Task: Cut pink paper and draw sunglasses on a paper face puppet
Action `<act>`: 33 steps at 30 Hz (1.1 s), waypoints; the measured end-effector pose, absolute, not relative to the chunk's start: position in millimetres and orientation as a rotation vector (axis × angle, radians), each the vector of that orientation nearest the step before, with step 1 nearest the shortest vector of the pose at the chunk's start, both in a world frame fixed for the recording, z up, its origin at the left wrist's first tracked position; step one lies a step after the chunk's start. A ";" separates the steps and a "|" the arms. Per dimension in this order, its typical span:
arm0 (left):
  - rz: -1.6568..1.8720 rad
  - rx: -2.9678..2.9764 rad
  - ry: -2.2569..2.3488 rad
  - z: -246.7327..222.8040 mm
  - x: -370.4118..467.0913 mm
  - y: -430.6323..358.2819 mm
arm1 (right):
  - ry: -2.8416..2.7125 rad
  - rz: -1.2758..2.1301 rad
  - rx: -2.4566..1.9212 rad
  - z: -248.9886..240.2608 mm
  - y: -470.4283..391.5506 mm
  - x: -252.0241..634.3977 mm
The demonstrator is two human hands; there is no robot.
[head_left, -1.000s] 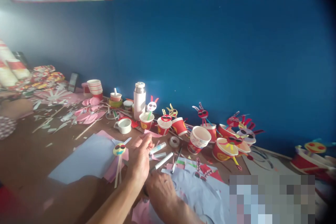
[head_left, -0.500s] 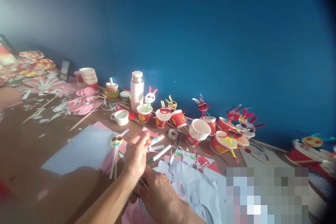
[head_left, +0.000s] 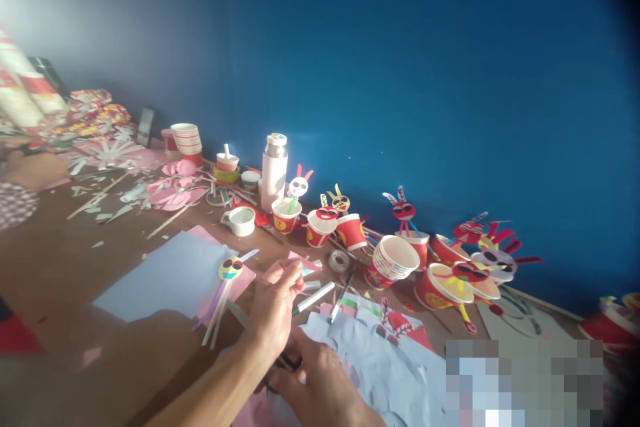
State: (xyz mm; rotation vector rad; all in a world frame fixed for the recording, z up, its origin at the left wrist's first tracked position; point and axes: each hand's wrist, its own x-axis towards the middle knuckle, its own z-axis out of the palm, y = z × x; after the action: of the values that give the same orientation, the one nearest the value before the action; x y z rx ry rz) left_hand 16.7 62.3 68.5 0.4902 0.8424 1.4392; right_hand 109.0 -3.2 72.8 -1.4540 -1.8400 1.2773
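Head cam, left hand (head_left: 274,303) with fingers curled, can't tell if they're pinching that thin pink paper strip (head_left: 306,263), right hand (head_left: 323,373) wrapped round some mostly hidden black-handled tool (head_left: 293,361), yellow round paper face (head_left: 231,269) lying left of both.

Below the pale flask (head_left: 275,180), the left hand (head_left: 274,300) is bare, its wrist narrow; the left forearm (head_left: 223,383) is uncovered too, long, smooth and thickening away from the flask. Below and right of the flask, the right hand (head_left: 327,373) is bare, broad-backed, with rounded knuckles; details of its fingers are blurred.
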 end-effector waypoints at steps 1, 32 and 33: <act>1.429 0.477 0.839 68.2 17.1 62.5 | -1.791 1.306 -1.433 72.1 -4.2 108.6; 1.028 0.826 0.852 59.4 35.4 37.1 | -1.290 1.368 -1.198 94.3 32.6 199.6; 1.007 0.850 0.891 58.1 34.5 37.7 | -1.318 1.367 -1.202 95.2 32.2 200.9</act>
State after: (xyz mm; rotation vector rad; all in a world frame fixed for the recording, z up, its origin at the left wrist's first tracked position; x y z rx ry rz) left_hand 34.5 37.7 58.1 0.8499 0.8911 1.0071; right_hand 200.9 32.2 95.2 -1.2023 -1.3182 1.3669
